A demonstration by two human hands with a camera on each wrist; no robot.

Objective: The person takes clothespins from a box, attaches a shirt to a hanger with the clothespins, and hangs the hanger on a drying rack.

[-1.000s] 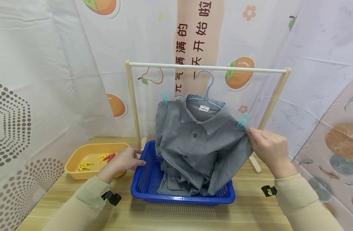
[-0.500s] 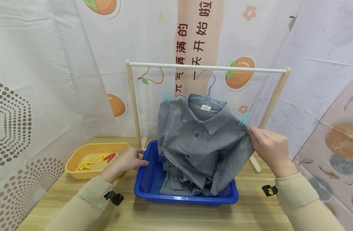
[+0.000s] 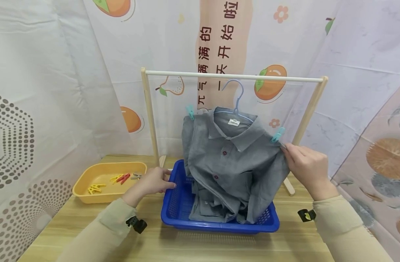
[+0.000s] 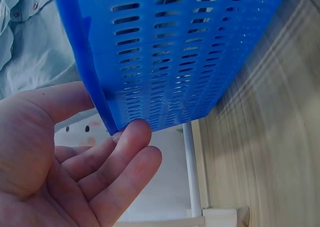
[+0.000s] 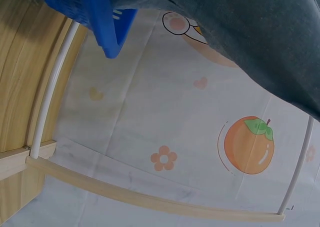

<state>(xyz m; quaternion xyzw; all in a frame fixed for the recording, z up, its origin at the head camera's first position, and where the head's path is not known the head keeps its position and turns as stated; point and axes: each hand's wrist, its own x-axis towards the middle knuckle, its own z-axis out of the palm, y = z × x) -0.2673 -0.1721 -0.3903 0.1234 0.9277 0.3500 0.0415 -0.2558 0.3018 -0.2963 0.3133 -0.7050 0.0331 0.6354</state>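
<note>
A grey button-up shirt point(image 3: 232, 156) on a blue hanger point(image 3: 236, 94) stands partly in a blue plastic basket point(image 3: 219, 227), its lower part bunched inside. Teal clothespins point(image 3: 190, 112) sit on both shoulders. My right hand point(image 3: 306, 167) pinches the shirt near the right-side clothespin point(image 3: 278, 134); in the right wrist view the grey cloth point(image 5: 240, 27) crosses the top. My left hand point(image 3: 154, 182) grips the basket's left rim, thumb over the edge and fingers against the outer side. The left wrist view shows the perforated basket wall point(image 4: 165, 52) above those fingers point(image 4: 115, 172).
Behind the basket stands a wooden rack with a white top bar point(image 3: 232, 75) and side posts point(image 3: 149, 116). A yellow tray point(image 3: 98, 199) holding yellow, red and grey clothespins point(image 3: 122, 178) lies left. Printed curtains surround the wooden table point(image 3: 200, 249).
My left hand and the basket have slid to the right, the shirt shifting slightly with it. The right hand keeps its hold on the shirt almost in place. A grey clothespin in the tray is uncovered.
</note>
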